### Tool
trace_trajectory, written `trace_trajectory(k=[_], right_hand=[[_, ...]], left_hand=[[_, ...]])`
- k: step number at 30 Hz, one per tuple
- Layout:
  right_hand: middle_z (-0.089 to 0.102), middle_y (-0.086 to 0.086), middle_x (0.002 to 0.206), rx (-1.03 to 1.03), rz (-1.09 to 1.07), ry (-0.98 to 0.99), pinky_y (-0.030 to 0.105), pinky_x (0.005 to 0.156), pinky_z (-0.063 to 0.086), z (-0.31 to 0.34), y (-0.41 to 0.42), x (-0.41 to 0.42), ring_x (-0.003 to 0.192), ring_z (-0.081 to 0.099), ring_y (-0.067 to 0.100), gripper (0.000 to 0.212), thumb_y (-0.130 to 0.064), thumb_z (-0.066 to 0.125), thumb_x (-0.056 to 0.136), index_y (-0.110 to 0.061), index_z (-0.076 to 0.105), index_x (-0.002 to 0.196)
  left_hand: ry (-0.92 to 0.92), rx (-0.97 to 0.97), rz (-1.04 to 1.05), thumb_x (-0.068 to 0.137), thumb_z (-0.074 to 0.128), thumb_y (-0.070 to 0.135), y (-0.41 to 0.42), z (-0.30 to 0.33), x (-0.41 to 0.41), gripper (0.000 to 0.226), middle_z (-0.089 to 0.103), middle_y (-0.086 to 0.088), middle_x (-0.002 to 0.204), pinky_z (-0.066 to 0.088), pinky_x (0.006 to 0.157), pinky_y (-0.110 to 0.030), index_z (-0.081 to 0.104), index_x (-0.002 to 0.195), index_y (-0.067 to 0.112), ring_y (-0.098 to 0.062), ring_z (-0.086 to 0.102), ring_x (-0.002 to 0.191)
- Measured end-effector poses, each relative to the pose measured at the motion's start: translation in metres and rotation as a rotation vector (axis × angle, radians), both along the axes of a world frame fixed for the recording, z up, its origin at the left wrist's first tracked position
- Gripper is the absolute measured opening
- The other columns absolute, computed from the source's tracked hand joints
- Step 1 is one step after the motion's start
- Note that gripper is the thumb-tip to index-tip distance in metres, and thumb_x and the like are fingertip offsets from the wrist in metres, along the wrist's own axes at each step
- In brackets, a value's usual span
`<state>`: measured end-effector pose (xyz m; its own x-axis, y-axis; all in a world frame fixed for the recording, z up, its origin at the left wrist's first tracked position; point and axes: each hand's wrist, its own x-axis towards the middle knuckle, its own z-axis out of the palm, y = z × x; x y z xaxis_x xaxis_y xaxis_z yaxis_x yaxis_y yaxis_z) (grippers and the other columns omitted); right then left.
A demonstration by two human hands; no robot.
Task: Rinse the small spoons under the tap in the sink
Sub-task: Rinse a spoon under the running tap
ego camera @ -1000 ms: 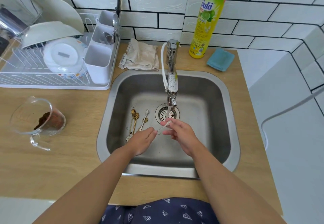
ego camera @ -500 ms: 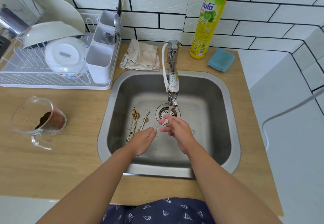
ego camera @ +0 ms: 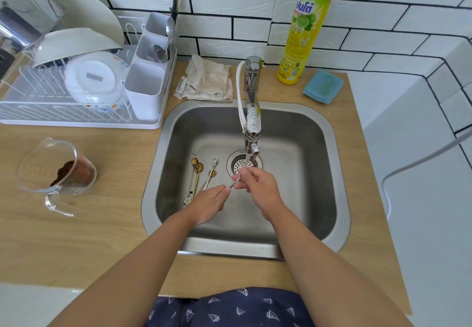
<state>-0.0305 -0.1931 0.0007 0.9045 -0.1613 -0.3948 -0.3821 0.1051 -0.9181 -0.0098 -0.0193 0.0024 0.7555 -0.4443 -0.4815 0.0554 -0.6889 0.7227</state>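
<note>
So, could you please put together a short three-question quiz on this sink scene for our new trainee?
1. True or false: the tap is running water onto the spoon held between both hands.
2. Where do the unheld small spoons lie?
A. in the dish rack
B. on the sink floor, left of the drain
C. on the blue sponge
3. Fill in: the glass measuring cup with brown residue stands on the counter to the ____ of the sink.

Key:
1. True. The left hand and right hand hold the spoon under the stream.
2. B, beside the drain.
3. left
</note>
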Motion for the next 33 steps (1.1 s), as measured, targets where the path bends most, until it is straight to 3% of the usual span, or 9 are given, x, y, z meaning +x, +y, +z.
trace_trajectory(k=[3, 8, 12, 17, 21, 24, 26, 30, 33], right_hand=[[0.08, 0.002, 0.086, -0.027, 0.02, -0.012, 0.025, 0.08, 0.057, -0.001, 0.002, 0.0, 0.073, 0.073, 0.011, 0.006, -0.021, 0.071, 0.094, -0.018, 0.073, 0.099], [0.081, -0.003, 0.095, -0.032, -0.003, 0.007, 0.013, 0.066, 0.051, 0.002, 0.005, 0.001, 0.074, 0.077, 0.012, 0.017, -0.02, 0.056, 0.103, -0.022, 0.073, 0.1], [0.081, -0.004, 0.091, -0.065, -0.016, -0.013, 0.018, 0.073, 0.057, 0.001, 0.004, -0.003, 0.072, 0.076, 0.012, 0.014, -0.017, 0.06, 0.1, -0.02, 0.074, 0.1], [0.081, -0.001, 0.089, -0.068, -0.045, 0.042, 0.013, 0.061, 0.051, -0.001, 0.009, -0.008, 0.071, 0.077, 0.015, 0.027, -0.023, 0.047, 0.106, -0.018, 0.072, 0.101], [0.08, -0.005, 0.088, -0.148, -0.03, -0.004, 0.019, 0.072, 0.057, 0.0, 0.005, -0.006, 0.072, 0.076, 0.01, 0.015, -0.023, 0.062, 0.099, -0.018, 0.076, 0.093], [0.079, -0.006, 0.086, -0.162, -0.031, -0.024, 0.022, 0.075, 0.058, 0.002, 0.002, -0.004, 0.072, 0.076, 0.011, 0.018, -0.028, 0.063, 0.1, -0.021, 0.078, 0.093], [0.08, -0.007, 0.093, -0.121, -0.021, -0.023, 0.021, 0.072, 0.058, 0.003, 0.003, -0.003, 0.075, 0.076, 0.011, 0.02, -0.031, 0.059, 0.103, -0.024, 0.078, 0.099], [0.081, -0.005, 0.103, 0.049, 0.013, -0.01, 0.012, 0.069, 0.051, 0.007, 0.0, 0.003, 0.078, 0.073, 0.007, 0.023, -0.017, 0.06, 0.103, -0.022, 0.07, 0.123], [0.081, -0.004, 0.101, 0.094, 0.052, 0.006, 0.014, 0.069, 0.051, 0.012, -0.003, 0.007, 0.082, 0.074, 0.007, 0.021, -0.012, 0.061, 0.102, -0.024, 0.071, 0.116]], left_hand=[[0.02, 0.0, 0.027, 0.105, 0.03, 0.047, 0.0, 0.001, 0.0, 0.041, 0.052, 0.006, 0.068, 0.035, 0.052, -0.027, 0.05, 0.078, 0.024, -0.01, 0.045, 0.06], [0.022, 0.018, 0.037, 0.105, 0.029, 0.047, -0.001, 0.003, 0.0, 0.041, 0.054, 0.003, 0.07, 0.037, 0.055, -0.029, 0.051, 0.079, 0.024, -0.012, 0.047, 0.063], [0.028, 0.033, 0.033, 0.105, 0.029, 0.047, -0.001, 0.002, 0.0, 0.043, 0.054, 0.002, 0.07, 0.037, 0.056, -0.029, 0.052, 0.08, 0.021, -0.013, 0.047, 0.064], [0.046, 0.049, 0.043, 0.104, 0.032, 0.048, 0.0, 0.0, -0.001, 0.041, 0.056, 0.003, 0.07, 0.037, 0.053, -0.028, 0.053, 0.077, 0.025, -0.012, 0.049, 0.063], [0.033, 0.053, 0.045, 0.104, 0.031, 0.048, 0.0, 0.001, 0.001, 0.043, 0.055, 0.003, 0.069, 0.037, 0.054, -0.028, 0.05, 0.074, 0.026, -0.012, 0.049, 0.063], [0.052, 0.04, 0.068, 0.103, 0.031, 0.05, -0.001, 0.002, 0.001, 0.043, 0.055, 0.004, 0.069, 0.038, 0.055, -0.029, 0.052, 0.076, 0.026, -0.013, 0.049, 0.063], [0.085, 0.033, 0.081, 0.102, 0.031, 0.052, 0.0, 0.004, 0.0, 0.043, 0.054, 0.005, 0.068, 0.038, 0.051, -0.026, 0.054, 0.08, 0.024, -0.013, 0.047, 0.061], [0.199, -0.003, 0.126, 0.098, 0.033, 0.055, 0.003, 0.012, 0.005, 0.039, 0.05, 0.005, 0.067, 0.033, 0.047, -0.023, 0.053, 0.081, 0.025, -0.012, 0.04, 0.057], [0.21, 0.031, 0.13, 0.095, 0.033, 0.057, 0.004, 0.02, 0.012, 0.039, 0.048, 0.003, 0.067, 0.031, 0.048, -0.024, 0.05, 0.078, 0.026, -0.013, 0.038, 0.058]])
